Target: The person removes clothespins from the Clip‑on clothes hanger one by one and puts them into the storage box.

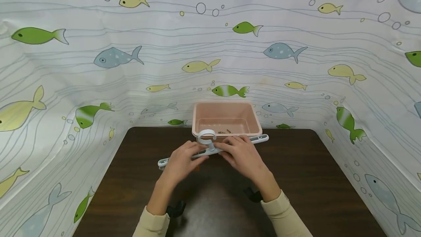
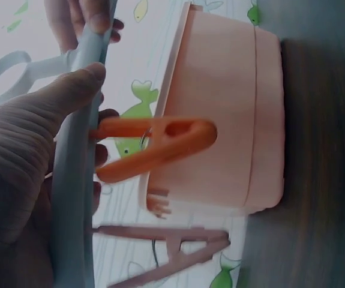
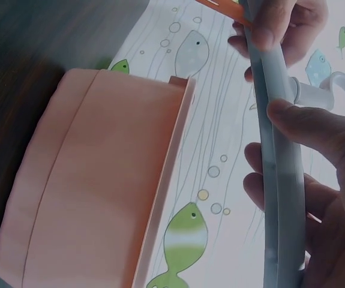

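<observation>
- Pale pink rectangular plastic bin [image 1: 224,110], near the head view's centre.
- Pale blue-grey plastic bar hanger [image 1: 210,151], below centre, slanting; probably light, stiff, slippery, best held beside its hook [image 1: 207,131].
- Left hand [image 1: 184,159] and right hand [image 1: 244,155], both gripping the hanger there.
- Orange plastic clip [image 2: 178,147] beneath; likely springy.
</observation>
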The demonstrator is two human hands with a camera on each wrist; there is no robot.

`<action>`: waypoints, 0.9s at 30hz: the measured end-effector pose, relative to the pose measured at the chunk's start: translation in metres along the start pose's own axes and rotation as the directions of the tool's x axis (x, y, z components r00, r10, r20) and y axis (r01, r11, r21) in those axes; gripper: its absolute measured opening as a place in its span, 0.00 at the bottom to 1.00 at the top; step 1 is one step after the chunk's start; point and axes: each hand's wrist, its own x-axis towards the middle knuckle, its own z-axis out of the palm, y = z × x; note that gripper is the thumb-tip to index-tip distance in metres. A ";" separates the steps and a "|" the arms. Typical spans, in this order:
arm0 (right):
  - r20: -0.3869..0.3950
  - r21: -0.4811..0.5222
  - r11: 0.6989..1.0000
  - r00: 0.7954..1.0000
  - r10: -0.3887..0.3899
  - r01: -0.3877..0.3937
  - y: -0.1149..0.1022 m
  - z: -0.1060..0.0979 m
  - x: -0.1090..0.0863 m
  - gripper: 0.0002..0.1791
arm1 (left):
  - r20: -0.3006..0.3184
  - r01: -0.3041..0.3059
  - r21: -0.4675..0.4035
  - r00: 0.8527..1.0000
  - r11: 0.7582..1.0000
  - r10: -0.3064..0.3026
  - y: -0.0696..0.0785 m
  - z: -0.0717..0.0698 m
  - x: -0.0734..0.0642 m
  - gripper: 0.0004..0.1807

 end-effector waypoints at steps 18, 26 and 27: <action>0.017 0.024 0.996 0.996 0.086 -0.086 0.016 -0.005 -0.007 0.18 | 0.094 0.086 -0.001 0.992 0.996 -0.085 -0.002 -0.007 0.005 0.16; 0.048 0.055 0.991 0.992 0.121 -0.123 0.018 -0.002 -0.014 0.18 | 0.131 0.129 -0.002 0.983 0.992 -0.128 0.000 -0.009 0.002 0.16; 0.050 0.059 0.990 0.991 0.123 -0.126 0.018 -0.002 -0.015 0.18 | 0.132 0.128 -0.003 0.983 0.992 -0.126 0.000 -0.010 0.002 0.17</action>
